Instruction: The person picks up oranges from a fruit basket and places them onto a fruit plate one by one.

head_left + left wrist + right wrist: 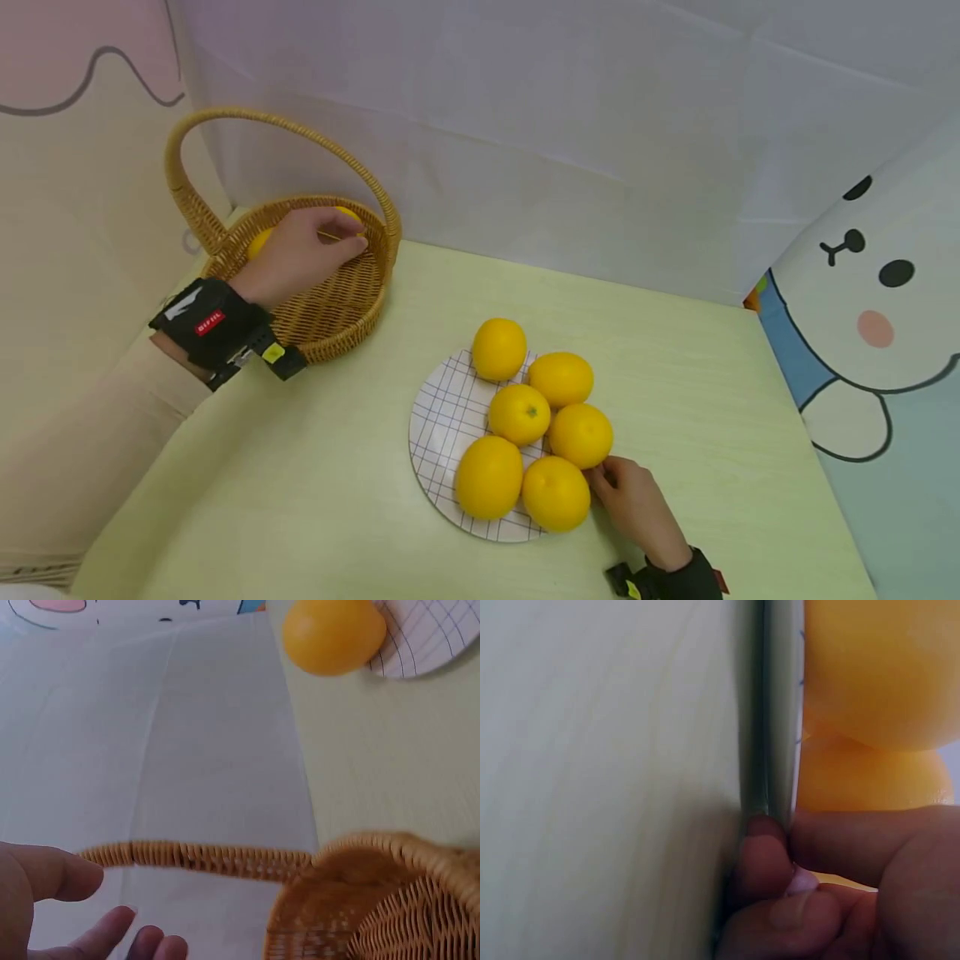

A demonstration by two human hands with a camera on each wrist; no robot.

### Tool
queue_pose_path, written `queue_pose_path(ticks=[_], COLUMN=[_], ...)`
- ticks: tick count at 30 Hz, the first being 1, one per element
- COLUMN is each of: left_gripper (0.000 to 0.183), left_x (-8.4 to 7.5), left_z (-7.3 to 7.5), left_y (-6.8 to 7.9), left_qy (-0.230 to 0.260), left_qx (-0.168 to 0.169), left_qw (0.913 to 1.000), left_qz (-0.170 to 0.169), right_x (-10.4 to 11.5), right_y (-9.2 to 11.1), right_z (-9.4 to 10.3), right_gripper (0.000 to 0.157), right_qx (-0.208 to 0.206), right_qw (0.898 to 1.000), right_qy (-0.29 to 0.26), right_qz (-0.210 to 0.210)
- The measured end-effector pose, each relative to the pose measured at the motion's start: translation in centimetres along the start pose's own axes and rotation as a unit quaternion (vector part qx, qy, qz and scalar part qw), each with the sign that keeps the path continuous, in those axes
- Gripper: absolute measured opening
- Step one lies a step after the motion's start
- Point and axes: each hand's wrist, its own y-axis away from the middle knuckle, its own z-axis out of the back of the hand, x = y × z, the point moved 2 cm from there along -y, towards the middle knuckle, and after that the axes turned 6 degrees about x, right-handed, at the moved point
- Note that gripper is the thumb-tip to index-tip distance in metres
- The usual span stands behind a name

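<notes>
My left hand (pixel 303 250) is inside the wicker basket (pixel 348 337) at the back left, thumb and fingers apart with nothing between them in the left wrist view. Beside it in the basket show parts of two oranges (pixel 258 242), mostly hidden by the hand. On the table, a round white plate (pixel 442 417) with a dark grid pattern carries several oranges (pixel 519 414). At the plate's right edge, my right hand (pixel 633 504) pinches the rim between thumb and fingers, close beside the oranges (pixel 877 776) in the right wrist view.
The basket's tall arched handle (pixel 288 125) rises over my left hand. A pale cloth wall (pixel 525 150) stands behind the light wooden table (pixel 720 400). At the right hangs a panel with a cartoon face (pixel 855 317).
</notes>
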Motion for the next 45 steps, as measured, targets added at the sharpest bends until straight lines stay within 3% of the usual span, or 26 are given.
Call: queue_pose_path(ticks=[5,9,17,23,32,39,45], left_gripper=[0.052,0.062,0.078,0.088,0.104,0.122,0.110], left_x=[1.7,3.1,6.2,7.6,10.4,11.4,11.0], left_z=[1.4,2.1,2.2,1.1,0.2,-0.9,-1.4], left_y=[-2.4,-4.5,-8.0,-9.6,-10.9,-11.0,-10.5], left_qy=[0.021,0.040,0.019,-0.063,-0.152,-0.252,-0.260], left_qx=[-0.091,-0.117,-0.113,-0.059,-0.040,-0.010,-0.024], left_qw=[0.9955,0.9923,0.9929,0.9957,0.9874,0.9677,0.9650], left_qz=[-0.013,0.005,0.031,0.033,-0.019,0.010,0.024], right_x=[0.1,0.1,0.1,0.1,0.2,0.4,0.4], right_y=[-0.1,-0.2,-0.2,-0.1,0.1,0.2,0.2], right_z=[0.0,0.1,0.1,0.1,0.1,0.1,0.1], right_gripper=[0.027,0.026,0.027,0.027,0.026,0.026,0.026], right_qx=[-0.002,-0.004,-0.004,-0.003,-0.001,0.004,0.003], right_qw=[1.000,1.000,1.000,1.000,1.000,1.000,1.000], right_qy=[0.005,0.008,0.009,0.005,0.009,0.001,0.000], right_qz=[0.002,0.003,0.000,-0.006,-0.005,-0.012,-0.012])
